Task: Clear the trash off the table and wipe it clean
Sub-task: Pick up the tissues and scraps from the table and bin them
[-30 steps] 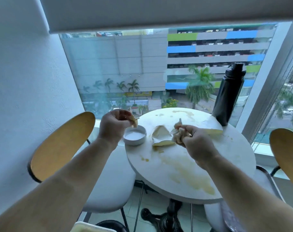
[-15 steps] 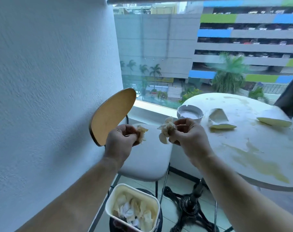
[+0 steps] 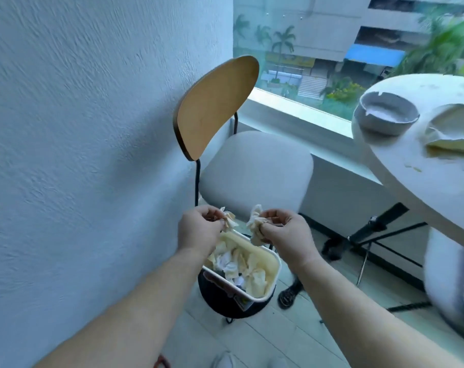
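Observation:
My left hand (image 3: 199, 228) pinches a small crumpled stained tissue (image 3: 229, 220), and my right hand (image 3: 284, 232) grips a larger crumpled tissue (image 3: 254, 225). Both hang just above a white rectangular container (image 3: 274, 272) stuffed with used tissues, which sits on a black bin (image 3: 225, 304) on the floor. At the right, the round white table (image 3: 424, 192) shows yellowish stains, a folded stained paper scrap (image 3: 451, 134) and a small grey bowl (image 3: 387, 115) near its left edge.
A chair with a wooden backrest (image 3: 215, 104) and grey seat (image 3: 254, 171) stands against the textured wall, right behind the bin. The table's black pedestal base (image 3: 369, 232) lies to the right. A glass railing runs behind.
Both hands dropped from chest height beside the table down to just over the bin, still holding their tissues. My view swung left and down, away from the tabletop.

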